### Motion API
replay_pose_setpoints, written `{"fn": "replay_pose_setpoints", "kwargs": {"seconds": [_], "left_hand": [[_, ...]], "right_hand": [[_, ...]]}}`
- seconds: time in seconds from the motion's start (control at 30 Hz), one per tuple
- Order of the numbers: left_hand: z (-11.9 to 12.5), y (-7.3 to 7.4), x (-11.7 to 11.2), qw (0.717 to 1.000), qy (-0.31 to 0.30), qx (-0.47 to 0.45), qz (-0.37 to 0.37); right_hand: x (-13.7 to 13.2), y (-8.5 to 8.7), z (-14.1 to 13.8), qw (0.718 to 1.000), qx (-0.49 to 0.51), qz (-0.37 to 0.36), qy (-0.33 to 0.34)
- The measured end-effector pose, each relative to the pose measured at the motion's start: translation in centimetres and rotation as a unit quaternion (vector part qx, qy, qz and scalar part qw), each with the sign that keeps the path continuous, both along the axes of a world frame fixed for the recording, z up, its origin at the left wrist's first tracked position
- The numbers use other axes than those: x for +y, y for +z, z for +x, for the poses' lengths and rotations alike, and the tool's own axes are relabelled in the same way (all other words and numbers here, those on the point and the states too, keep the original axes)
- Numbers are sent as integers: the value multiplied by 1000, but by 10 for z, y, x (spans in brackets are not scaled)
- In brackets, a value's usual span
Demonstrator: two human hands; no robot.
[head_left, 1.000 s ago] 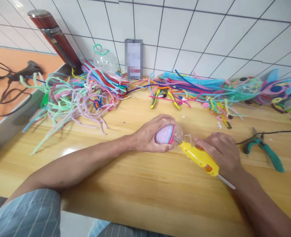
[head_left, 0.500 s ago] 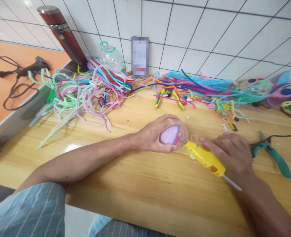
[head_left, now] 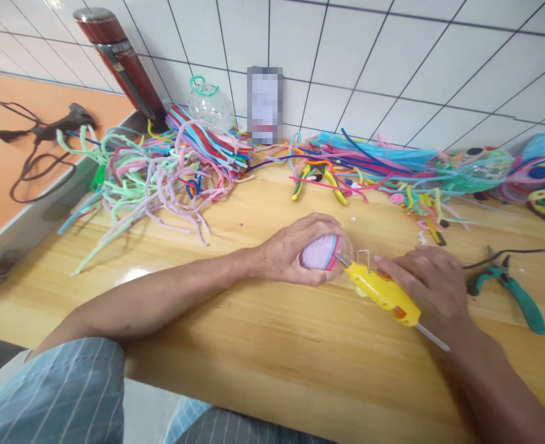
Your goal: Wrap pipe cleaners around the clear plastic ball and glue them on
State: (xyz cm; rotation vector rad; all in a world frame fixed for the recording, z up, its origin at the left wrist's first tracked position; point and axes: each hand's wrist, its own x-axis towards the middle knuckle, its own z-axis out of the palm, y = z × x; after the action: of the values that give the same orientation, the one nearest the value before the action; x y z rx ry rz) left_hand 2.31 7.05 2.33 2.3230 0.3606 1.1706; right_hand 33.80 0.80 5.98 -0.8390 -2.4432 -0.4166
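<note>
- The left hand (head_left: 291, 250) curls round a rounded clear-shelled ball (head_left: 317, 253), thumb and fingers on opposite sides; the ball sits above the middle of the table.
- Lilac strands, finely ridged, wrap the ball, edged by blue and pink bands; its bare end is transparent.
- The right hand (head_left: 432, 280) is closed on a glue gun (head_left: 376, 290) of smooth yellow plastic; its lower fingers are hidden.
- The metal nozzle meets the ball near the pink band; contact cannot be told.
- A bent wire stand (head_left: 364, 254) juts up between ball and right hand.
- A translucent glue stick (head_left: 433, 338) pokes from the gun's rear.
- Teal-handled pliers (head_left: 522, 302) lie just beyond the right hand, jaws apart, near a dark cord (head_left: 526, 251).
- Fuzzy, tangled pipe cleaners (head_left: 156, 179) crowd the back left of the glossy wooden table (head_left: 272, 345).
- Behind them leans a cylindrical red flask (head_left: 119, 71).
</note>
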Motion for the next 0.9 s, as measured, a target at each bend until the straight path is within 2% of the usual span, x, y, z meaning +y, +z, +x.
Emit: {"fn": "replay_pose_setpoints", "kwargs": {"seconds": [0.27, 0.47, 0.73, 0.9], "left_hand": [[0, -1, 0, 1000, 2, 1, 2], [0, -2, 0, 1000, -9, 0, -24], [0, -1, 0, 1000, -5, -5, -9], [0, -2, 1, 1000, -7, -3, -18]], "right_hand": [[0, 1, -3, 1000, 2, -12, 1], [0, 3, -5, 1000, 8, -15, 5], [-1, 0, -3, 999, 21, -42, -2], [-2, 0, -3, 999, 15, -28, 0]]}}
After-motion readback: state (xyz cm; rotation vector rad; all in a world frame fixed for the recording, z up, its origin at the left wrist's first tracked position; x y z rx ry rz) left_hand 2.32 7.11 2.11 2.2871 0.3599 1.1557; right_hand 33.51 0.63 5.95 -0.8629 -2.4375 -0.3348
